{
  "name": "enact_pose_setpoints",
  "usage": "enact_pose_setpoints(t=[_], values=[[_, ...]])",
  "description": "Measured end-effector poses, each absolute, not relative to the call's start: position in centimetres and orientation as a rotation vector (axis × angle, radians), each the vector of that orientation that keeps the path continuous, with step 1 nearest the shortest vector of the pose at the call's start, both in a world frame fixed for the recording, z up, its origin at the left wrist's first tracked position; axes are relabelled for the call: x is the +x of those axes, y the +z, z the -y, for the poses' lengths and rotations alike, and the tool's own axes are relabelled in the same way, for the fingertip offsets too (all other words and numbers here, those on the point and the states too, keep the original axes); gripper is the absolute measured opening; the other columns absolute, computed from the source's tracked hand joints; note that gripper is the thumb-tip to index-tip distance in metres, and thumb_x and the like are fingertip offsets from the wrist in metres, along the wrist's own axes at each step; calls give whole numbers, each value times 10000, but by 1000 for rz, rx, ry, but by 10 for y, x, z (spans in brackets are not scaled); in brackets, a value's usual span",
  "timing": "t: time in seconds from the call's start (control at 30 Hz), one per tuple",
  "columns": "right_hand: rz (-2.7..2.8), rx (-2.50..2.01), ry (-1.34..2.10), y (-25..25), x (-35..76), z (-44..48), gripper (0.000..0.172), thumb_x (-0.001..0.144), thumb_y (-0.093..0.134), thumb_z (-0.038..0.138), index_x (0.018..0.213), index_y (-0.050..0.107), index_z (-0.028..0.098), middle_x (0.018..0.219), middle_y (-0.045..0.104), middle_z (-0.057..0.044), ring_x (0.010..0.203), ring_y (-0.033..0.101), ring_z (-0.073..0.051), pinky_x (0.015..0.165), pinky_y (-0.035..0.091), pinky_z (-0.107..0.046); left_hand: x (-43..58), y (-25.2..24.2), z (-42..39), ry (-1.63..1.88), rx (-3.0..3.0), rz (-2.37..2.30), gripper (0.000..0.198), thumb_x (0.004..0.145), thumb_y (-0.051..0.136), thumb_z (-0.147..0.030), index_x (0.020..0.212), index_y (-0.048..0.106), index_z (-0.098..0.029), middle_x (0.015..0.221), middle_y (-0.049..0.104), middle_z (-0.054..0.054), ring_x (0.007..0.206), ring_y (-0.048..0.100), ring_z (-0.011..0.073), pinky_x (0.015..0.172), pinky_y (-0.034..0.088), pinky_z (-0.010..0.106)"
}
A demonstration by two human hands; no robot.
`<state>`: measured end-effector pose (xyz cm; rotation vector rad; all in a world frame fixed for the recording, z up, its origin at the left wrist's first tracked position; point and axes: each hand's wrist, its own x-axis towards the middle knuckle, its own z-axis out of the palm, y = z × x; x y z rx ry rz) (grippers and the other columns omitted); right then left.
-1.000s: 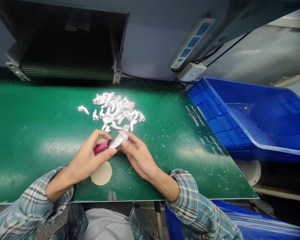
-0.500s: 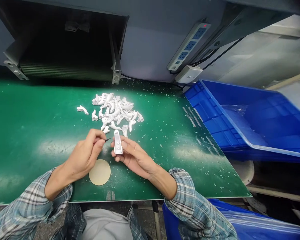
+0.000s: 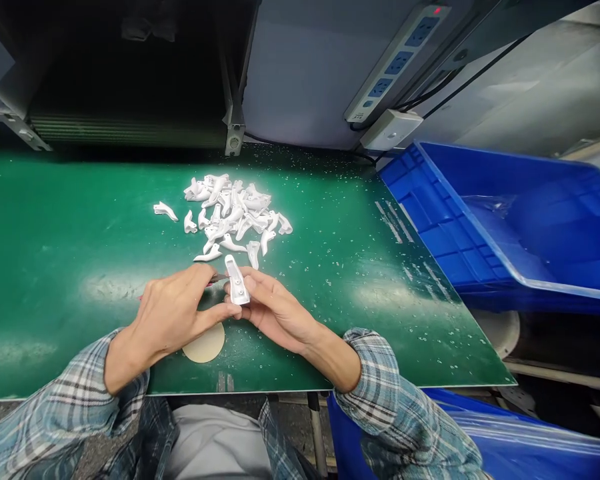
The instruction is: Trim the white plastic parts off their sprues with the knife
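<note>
Bench shot from my head cam. The only print I can spot is on the grey-white power strip [image 3: 397, 63] with blue sockets and a little red light, and any lettering on it is too small to read. Below it sits a white plastic junction box [image 3: 391, 130] with black cables [image 3: 460, 73] running off it.

The desk [image 3: 80, 233] has a glossy green top, speckled with tiny white flecks. Out in the middle is a loose heap of white moulded plastic pieces [image 3: 230, 217], with one stray piece [image 3: 165, 211] lying just left of it. A big blue plastic crate [image 3: 480, 220] sits tilted on the right edge with clear film [image 3: 490, 203] inside, and there's a dark louvred opening [image 3: 125, 127] behind the desk.

Both forearms come in from the bottom in rolled blue plaid sleeves [image 3: 375, 373]. My right hand [image 3: 275, 310] is clamped on one white moulded plastic part [image 3: 237, 281], held upright just in front of the heap. My left hand [image 3: 173, 313] is curled around a slim pink-handled tool [image 3: 219, 277], its metal tip right by the top of the part, though I can't tell if they touch. The hands are close together, above a round beige pad [image 3: 205, 343].
</note>
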<state>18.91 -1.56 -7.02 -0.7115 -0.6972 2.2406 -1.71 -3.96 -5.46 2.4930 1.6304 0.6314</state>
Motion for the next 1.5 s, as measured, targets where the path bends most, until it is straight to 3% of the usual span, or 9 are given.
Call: enact_pose_setpoints(t=[0.57,0.67,0.77,0.87,0.97,1.03,1.13,1.27,1.5], values=[[979,-793,2118,-63,196,12,281,838,840,391,1034,775,201,857,681,-16,702,577,-127,683,524,-276,-26,-38,36,441,2022,-1166,514,1023,490,-579,685,561,-198,541,479,-55,490,358,96,492,251,236],[893,-834,2024,-63,198,6,263,862,802,355,1079,755,213,929,679,-33,802,612,-157,739,545,-298,-36,-42,25,594,1936,-1361,477,1006,518,-566,719,589,-192,606,532,-33,559,451,115,540,334,230],[740,-802,1961,-62,201,-1,247,822,788,305,1048,734,219,1085,666,-55,994,635,-204,837,559,-328,-47,-61,8,602,2048,-1824,302,969,629,-492,1053,682,-207,836,696,22,716,602,176,614,373,254],[718,-789,1963,-64,202,-3,197,815,800,333,918,694,203,909,618,-19,883,611,-171,798,542,-307,-53,-83,-6,378,2222,-1886,281,995,614,-416,1204,663,-236,1044,737,61,822,668,207,610,358,259],[916,-877,1976,-70,199,-2,254,855,801,396,873,652,192,675,473,53,616,464,-109,605,427,-253,-48,-92,-6,373,2343,-1793,230,1040,540,-389,1114,677,-220,975,719,46,796,666,185,600,361,251],[1065,-942,1956,-76,196,-1,317,848,811,432,977,664,182,697,510,56,556,403,-87,545,345,-248,-39,-88,1,506,2411,-1753,233,1054,516,-383,1079,668,-208,926,700,30,776,656,163,599,371,242],[1166,-979,1867,-82,190,0,416,836,810,482,1069,653,176,790,579,36,555,408,-73,534,314,-246,-24,-80,18,743,2576,-1673,200,1062,509,-343,1066,654,-205,892,686,15,741,647,135,585,370,234],[1152,-968,1734,-80,184,3,369,835,810,485,909,605,188,711,536,60,536,374,-69,514,285,-245,-12,-74,33,902,2796,-1565,161,1055,523,-286,1023,653,-195,777,659,-2,646,616,115,561,360,243],[1129,-997,1696,-74,181,7,384,785,855,458,955,614,213,744,625,33,564,471,-99,534,356,-254,-9,-71,38,837,2929,-1576,254,1076,474,-307,949,671,-210,634,596,-18,552,574,110,510,318,265]])
